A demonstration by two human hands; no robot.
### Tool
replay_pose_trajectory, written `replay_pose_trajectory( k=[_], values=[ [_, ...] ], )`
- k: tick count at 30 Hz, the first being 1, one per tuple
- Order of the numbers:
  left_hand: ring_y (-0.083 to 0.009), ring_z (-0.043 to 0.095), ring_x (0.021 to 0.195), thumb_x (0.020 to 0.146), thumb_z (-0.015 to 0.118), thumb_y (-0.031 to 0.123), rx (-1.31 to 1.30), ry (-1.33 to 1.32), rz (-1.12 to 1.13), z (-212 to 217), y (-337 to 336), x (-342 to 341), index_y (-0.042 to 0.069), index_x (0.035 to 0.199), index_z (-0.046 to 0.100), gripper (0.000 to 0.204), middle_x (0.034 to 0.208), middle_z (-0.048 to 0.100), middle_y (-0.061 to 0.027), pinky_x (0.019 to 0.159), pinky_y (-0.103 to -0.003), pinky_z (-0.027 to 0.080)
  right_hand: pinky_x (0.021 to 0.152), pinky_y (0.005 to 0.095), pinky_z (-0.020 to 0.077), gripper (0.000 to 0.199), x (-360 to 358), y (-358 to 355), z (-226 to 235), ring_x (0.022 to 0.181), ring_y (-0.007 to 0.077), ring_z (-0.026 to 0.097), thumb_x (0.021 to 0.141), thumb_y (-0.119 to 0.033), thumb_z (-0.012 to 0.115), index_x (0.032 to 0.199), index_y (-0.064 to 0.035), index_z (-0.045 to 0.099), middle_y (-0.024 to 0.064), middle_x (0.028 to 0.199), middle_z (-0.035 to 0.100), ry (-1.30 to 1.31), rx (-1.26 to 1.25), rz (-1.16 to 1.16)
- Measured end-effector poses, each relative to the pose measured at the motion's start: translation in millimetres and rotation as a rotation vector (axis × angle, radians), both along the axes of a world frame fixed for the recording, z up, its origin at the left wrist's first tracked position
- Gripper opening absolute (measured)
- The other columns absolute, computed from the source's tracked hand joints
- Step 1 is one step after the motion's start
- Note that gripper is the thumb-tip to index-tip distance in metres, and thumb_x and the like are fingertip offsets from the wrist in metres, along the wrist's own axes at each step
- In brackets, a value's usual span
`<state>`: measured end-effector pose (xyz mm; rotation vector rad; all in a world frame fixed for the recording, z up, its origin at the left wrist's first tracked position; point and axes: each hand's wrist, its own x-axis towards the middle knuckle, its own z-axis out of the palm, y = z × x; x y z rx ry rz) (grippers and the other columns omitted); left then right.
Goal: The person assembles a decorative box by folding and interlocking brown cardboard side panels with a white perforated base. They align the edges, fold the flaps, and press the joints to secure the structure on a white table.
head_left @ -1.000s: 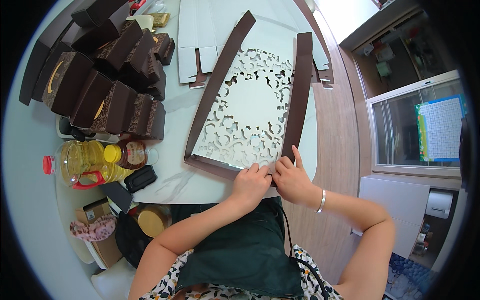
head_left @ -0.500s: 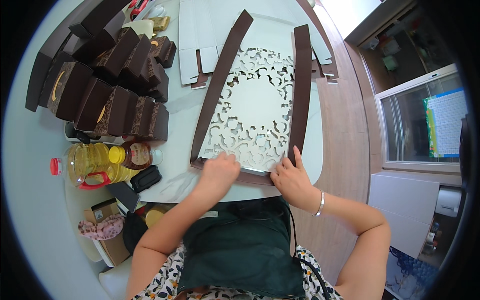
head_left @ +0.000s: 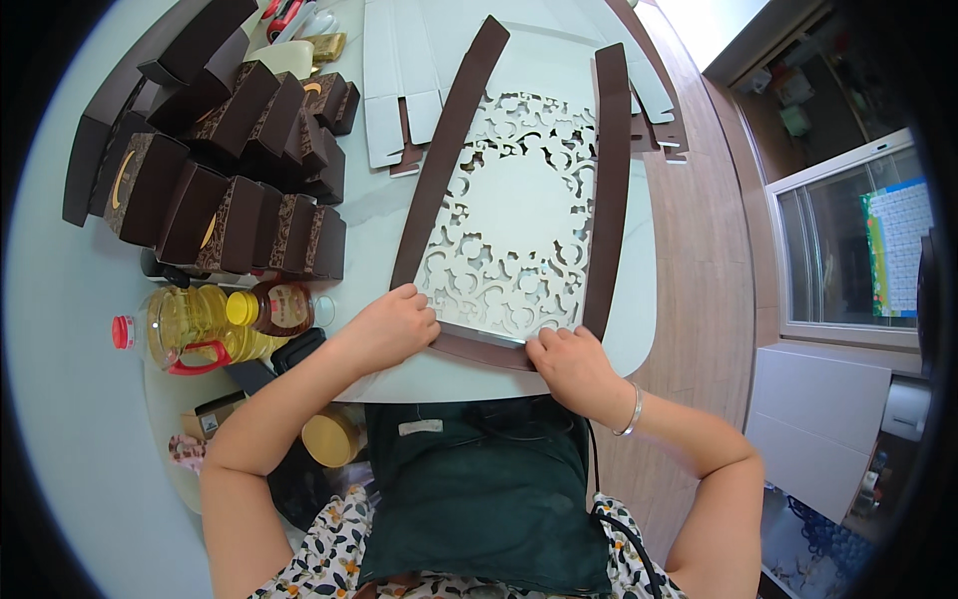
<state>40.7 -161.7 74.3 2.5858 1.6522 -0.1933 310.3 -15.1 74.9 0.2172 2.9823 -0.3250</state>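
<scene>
A large cardboard box blank (head_left: 514,205), white inside with a cut-out scroll pattern, lies in front of me on the table. Its long brown side walls (head_left: 613,150) stand folded up at left and right. Along its near edge, a narrow flap (head_left: 484,334) is bent up. My left hand (head_left: 394,327) grips the near left corner, fingers curled and their tips hidden. At the near right corner, my right hand (head_left: 574,364) pinches the edge, with its thumb and fingers bent over the cardboard.
Brown patterned boxes (head_left: 235,215) are stacked at the left. Near them stand an oil bottle (head_left: 205,319) and a brown jar with a yellow lid (head_left: 284,307). Flat cardboard blanks (head_left: 399,70) lie at the far side. The white table (head_left: 639,290) ends at my right above a wooden floor (head_left: 689,299).
My left hand has shifted left along the near edge to the corner. My right hand has drawn its raised finger in and closed on the right corner. The view has shifted slightly.
</scene>
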Motion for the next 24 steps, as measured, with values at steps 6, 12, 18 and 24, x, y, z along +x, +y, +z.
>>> replay_pose_trajectory(
  k=[6, 12, 18, 24],
  values=[
    [-0.0183, 0.057, 0.085, 0.076, 0.062, 0.013, 0.04, 0.039, 0.002, -4, -3, -9, 0.01, 0.073, 0.063, 0.004, 0.076, 0.059, -0.0011, 0.092, -0.03, 0.043, 0.061, 0.0326, 0.0493, 0.011, -2, -5, -5, 0.074, 0.0234, 0.061, 0.07, -0.002, 0.064, 0.08, -0.0027, 0.059, 0.0082, 0.073, 0.055, -0.005, 0.074, 0.063],
    [-0.0196, 0.058, 0.083, 0.075, 0.062, 0.012, 0.063, 0.096, 0.057, -3, -3, -4, 0.009, 0.07, 0.063, 0.007, 0.073, 0.06, -0.003, 0.098, -0.033, 0.042, 0.064, 0.033, 0.0494, 0.009, -9, -1, 2, 0.065, 0.0239, 0.062, 0.069, -0.003, 0.064, 0.077, -0.0027, 0.059, 0.0107, 0.07, 0.058, -0.08, 0.032, 0.049],
    [-0.0197, 0.06, 0.082, 0.075, 0.062, 0.014, 0.058, 0.066, 0.116, -4, -3, 19, 0.009, 0.073, 0.061, 0.006, 0.077, 0.06, -0.0026, 0.085, -0.033, 0.048, 0.075, 0.0376, 0.0461, 0.008, -8, 0, -1, 0.062, 0.0263, 0.062, 0.071, -0.005, 0.065, 0.078, -0.0046, 0.061, 0.0094, 0.063, 0.059, -0.119, 0.133, 0.032],
    [-0.0197, 0.06, 0.082, 0.076, 0.062, 0.017, 0.158, -0.024, 0.202, 12, 7, -4, 0.014, 0.078, 0.058, 0.005, 0.082, 0.058, 0.0003, 0.064, -0.033, 0.05, 0.082, 0.0372, 0.0452, 0.015, -14, -9, 0, 0.072, 0.0268, 0.063, 0.072, -0.007, 0.069, 0.083, -0.0063, 0.06, 0.0073, 0.072, 0.06, 0.046, -0.078, -0.039]
  ],
)
